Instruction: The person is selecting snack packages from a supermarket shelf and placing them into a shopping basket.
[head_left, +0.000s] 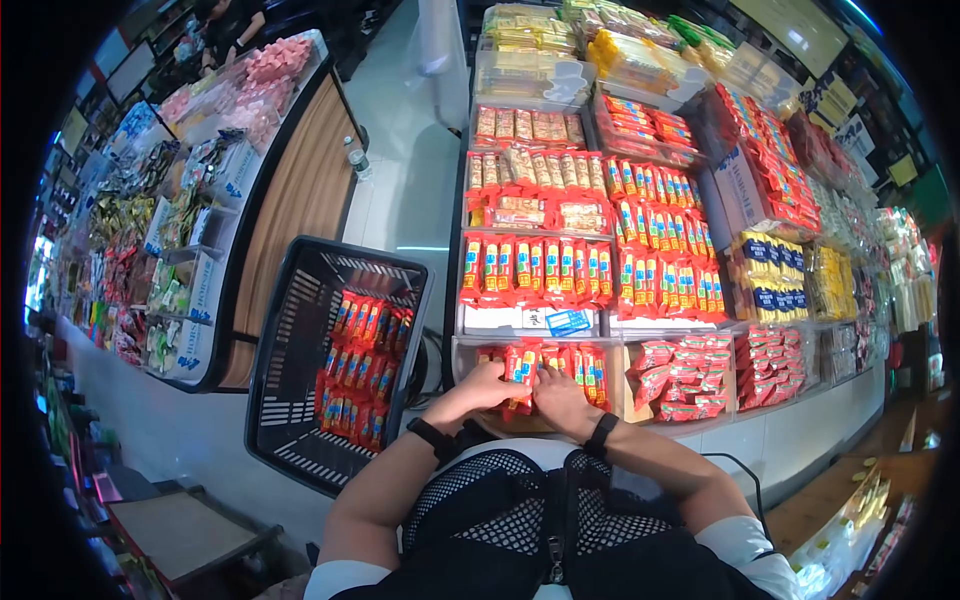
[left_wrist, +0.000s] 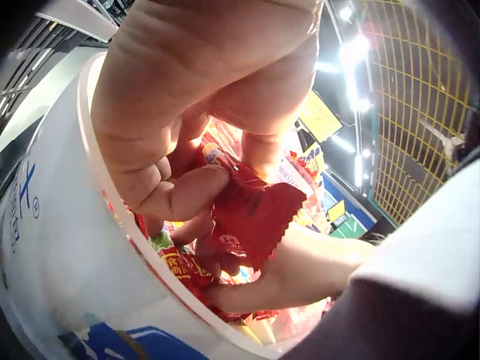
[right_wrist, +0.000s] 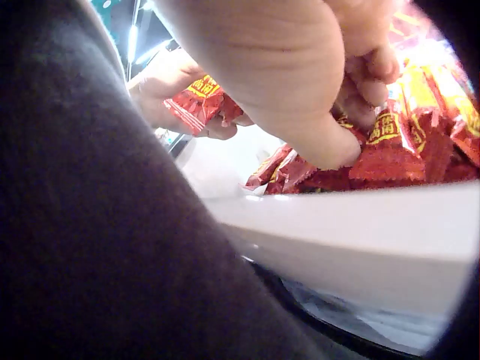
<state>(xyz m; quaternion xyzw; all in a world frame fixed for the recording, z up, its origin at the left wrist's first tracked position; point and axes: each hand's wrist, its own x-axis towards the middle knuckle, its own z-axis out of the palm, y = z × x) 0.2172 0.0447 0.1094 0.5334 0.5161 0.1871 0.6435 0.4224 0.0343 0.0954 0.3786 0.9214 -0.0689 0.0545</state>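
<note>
My left hand (head_left: pixel 484 386) pinches a red snack packet (head_left: pixel 521 364) with blue and yellow print, held over the front bin. In the left wrist view, the packet's red crimped end (left_wrist: pixel 259 214) sticks out below the thumb and fingers. Beside it, my right hand (head_left: pixel 566 402) is down among the upright red packets (head_left: pixel 592 372) in the same bin. Its thumb and bent fingers close on a packet in the right wrist view, the thumb tip low against the red wrappers (right_wrist: pixel 386 154). The bin's white front wall (right_wrist: pixel 360 221) runs just below that hand.
A black shopping basket (head_left: pixel 272 385) at the left contains rows of similar red packets (head_left: pixel 350 375). More red packets (head_left: pixel 540 268) fill the tiers behind the bin. Pink-red packets (head_left: pixel 685 375) lie to the right. Another candy stand (head_left: pixel 290 210) stands at far left, a bottle (head_left: pixel 358 160) beside it.
</note>
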